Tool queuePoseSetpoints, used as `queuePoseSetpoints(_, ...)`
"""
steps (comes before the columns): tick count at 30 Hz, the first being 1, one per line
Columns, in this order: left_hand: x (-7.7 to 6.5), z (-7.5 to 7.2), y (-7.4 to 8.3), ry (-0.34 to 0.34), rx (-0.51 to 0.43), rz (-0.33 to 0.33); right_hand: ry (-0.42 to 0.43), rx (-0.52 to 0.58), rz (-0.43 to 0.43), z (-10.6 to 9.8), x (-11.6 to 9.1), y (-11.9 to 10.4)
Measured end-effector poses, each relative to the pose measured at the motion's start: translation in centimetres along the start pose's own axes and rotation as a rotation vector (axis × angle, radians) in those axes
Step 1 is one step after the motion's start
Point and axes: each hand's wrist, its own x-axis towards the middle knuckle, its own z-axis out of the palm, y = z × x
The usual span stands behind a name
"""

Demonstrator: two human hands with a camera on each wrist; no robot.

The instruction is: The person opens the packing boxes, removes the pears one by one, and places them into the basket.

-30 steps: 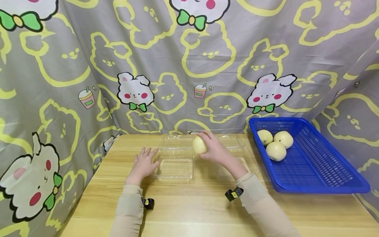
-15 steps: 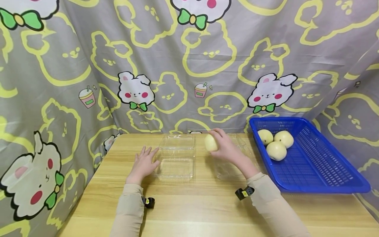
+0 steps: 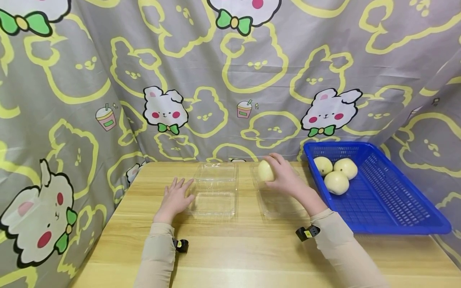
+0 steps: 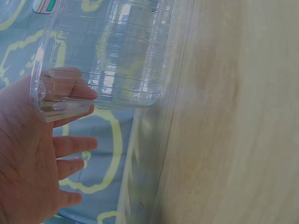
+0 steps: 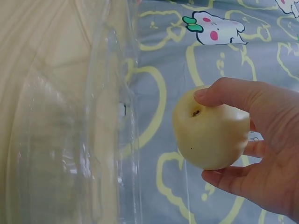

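In the head view my right hand [image 3: 288, 181] holds a round pale yellow pear [image 3: 265, 171] above the back half of the right-hand clear plastic container [image 3: 279, 203]. The right wrist view shows the pear [image 5: 210, 135] pinched between thumb and fingers, its small dark hollow facing the camera. My left hand [image 3: 174, 200], fingers spread, lies at the left edge of another clear plastic container [image 3: 216, 203], which stands open with its lid folded back. In the left wrist view, part of the left hand [image 4: 28, 158] shows through the plastic; firm contact is hard to tell.
To the right stands a blue plastic basket [image 3: 381, 228] with 3 pale yellow pears [image 3: 336, 183] in its back left corner. A wooden table [image 3: 230, 256] bears everything, and a patterned grey curtain [image 3: 216, 140] hangs behind it and at both sides.
My right hand has carried the pear rightward, from beside the left container to above the back of the right one. My left hand has stayed in place.
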Motion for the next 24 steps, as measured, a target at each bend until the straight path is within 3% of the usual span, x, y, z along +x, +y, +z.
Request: queuePoseSetpoints(24,0.0,-0.1,0.1,-0.003,0.011,0.003,0.022,-0.082,0.041,-4.2,-0.9,2.8)
